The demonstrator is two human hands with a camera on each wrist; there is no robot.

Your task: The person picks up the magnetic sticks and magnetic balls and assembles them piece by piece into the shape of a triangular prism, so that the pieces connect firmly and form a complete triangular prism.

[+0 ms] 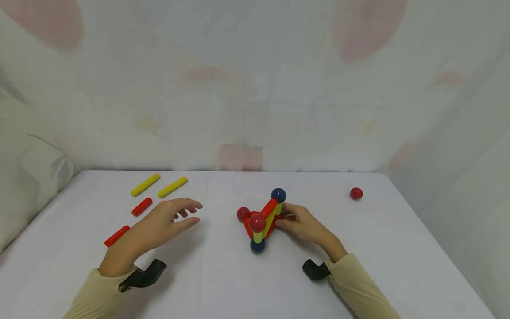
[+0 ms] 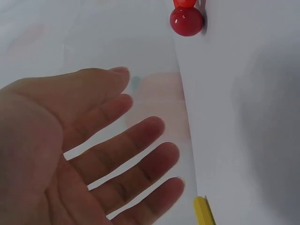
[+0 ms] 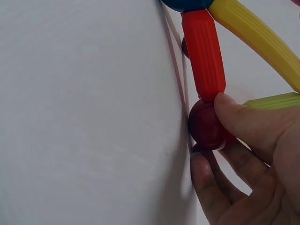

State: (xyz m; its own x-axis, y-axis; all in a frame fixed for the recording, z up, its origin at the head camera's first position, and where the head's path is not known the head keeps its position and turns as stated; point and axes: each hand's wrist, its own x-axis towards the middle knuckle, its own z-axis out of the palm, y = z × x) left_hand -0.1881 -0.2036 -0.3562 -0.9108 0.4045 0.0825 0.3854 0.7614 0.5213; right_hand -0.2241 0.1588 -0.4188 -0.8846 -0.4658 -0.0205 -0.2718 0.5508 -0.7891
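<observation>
A small frame of magnetic building rods and balls stands on the white table in the head view. It shows a red top ball (image 1: 256, 223), a red left ball (image 1: 243, 214), a blue upper ball (image 1: 278, 195) and a blue near ball (image 1: 257, 246). My right hand (image 1: 304, 223) reaches its right side. In the right wrist view, thumb and fingers pinch a dark red ball (image 3: 204, 124) at the end of a red rod (image 3: 204, 54); a curved yellow rod (image 3: 258, 40) rises beside it. My left hand (image 1: 159, 223) hovers left of the frame, fingers relaxed, holding nothing.
Two yellow rods (image 1: 145, 184) and two short red rods (image 1: 142, 207) lie on the left of the table (image 1: 223, 283). A loose red ball (image 1: 356, 193) sits at the far right. A patterned cloth (image 1: 255, 110) hangs behind the back edge.
</observation>
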